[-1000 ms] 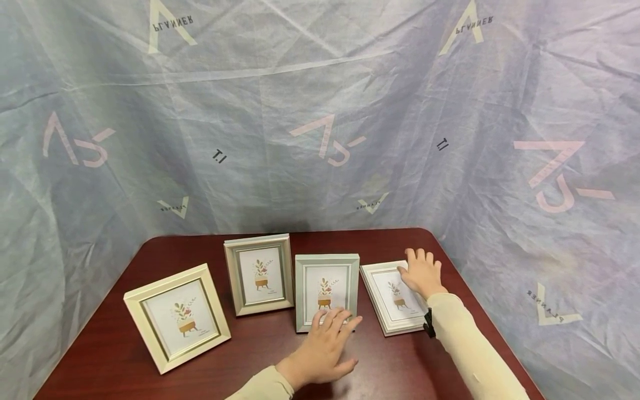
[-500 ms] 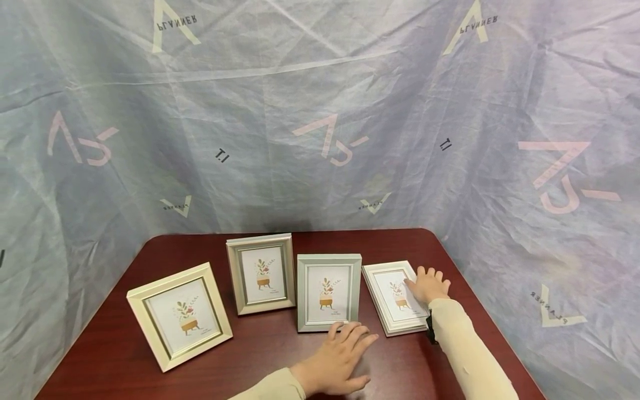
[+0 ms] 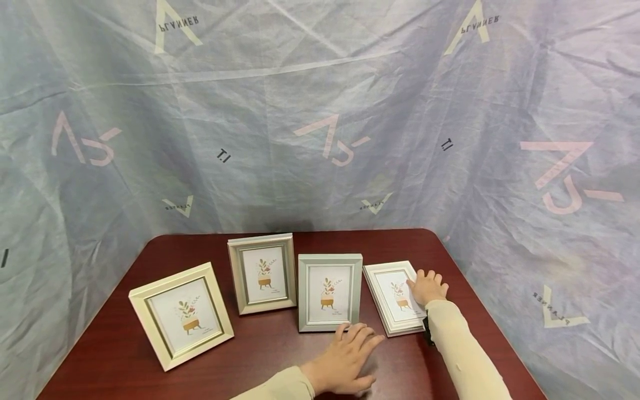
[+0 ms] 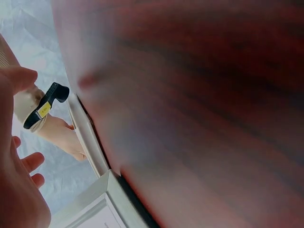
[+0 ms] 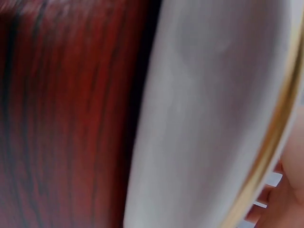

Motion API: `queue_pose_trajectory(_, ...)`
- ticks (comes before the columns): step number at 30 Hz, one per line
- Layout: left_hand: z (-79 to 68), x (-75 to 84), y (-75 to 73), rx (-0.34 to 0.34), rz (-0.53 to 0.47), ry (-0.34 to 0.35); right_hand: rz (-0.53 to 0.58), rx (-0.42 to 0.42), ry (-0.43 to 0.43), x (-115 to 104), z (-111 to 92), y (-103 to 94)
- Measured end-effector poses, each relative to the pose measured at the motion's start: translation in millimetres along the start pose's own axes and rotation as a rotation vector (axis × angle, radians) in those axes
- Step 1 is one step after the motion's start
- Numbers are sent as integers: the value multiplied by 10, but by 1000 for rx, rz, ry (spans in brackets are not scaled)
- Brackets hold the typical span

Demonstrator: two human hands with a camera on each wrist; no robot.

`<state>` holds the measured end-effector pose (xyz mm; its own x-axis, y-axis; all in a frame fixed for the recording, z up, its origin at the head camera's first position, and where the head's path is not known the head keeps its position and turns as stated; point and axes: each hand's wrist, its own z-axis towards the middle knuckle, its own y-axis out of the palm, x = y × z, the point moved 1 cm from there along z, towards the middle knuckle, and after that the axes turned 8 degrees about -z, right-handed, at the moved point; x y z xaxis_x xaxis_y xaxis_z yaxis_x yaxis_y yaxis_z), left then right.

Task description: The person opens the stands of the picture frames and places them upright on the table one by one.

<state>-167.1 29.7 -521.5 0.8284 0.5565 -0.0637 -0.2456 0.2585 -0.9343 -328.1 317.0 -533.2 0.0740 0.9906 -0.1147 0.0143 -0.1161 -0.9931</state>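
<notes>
A white picture frame [image 3: 395,300] lies face up at the right of the table. My right hand [image 3: 430,287] is at its right edge, the thumb on the border and the bent fingers over the outer side; the fingertips are hidden in the head view. In front of a pale green picture frame [image 3: 330,293], which stands upright, my left hand [image 3: 342,360] is spread with nothing in it. Its fingertips overlap that frame's lower right corner in the head view; I cannot tell whether they touch. The white frame's pale border [image 5: 209,114] fills much of the right wrist view.
A champagne-coloured picture frame [image 3: 262,274] stands behind and left of the green one. Farther left a cream picture frame [image 3: 182,316] stands angled. All are on a dark red wooden table [image 3: 270,361], with a grey printed cloth [image 3: 260,166] hanging around its back and sides.
My right hand has come down from the white frame's top right corner to its right edge, its fingers more bent. My left hand has drawn back and right, off the green frame's front.
</notes>
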Motion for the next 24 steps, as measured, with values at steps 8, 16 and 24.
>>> queue_pose_trajectory(8, -13, -46, -7, 51, 19, -13, -25, 59, 2, -48, -29, -22)
queue_pose_trajectory(16, 9, -127, -105, 69, -11, -67, -34, 116, 12, -113, -14, -168)
queue_pose_trajectory(24, 32, -235, -203, 108, -74, -123, -62, 121, 15, -146, 41, -314)
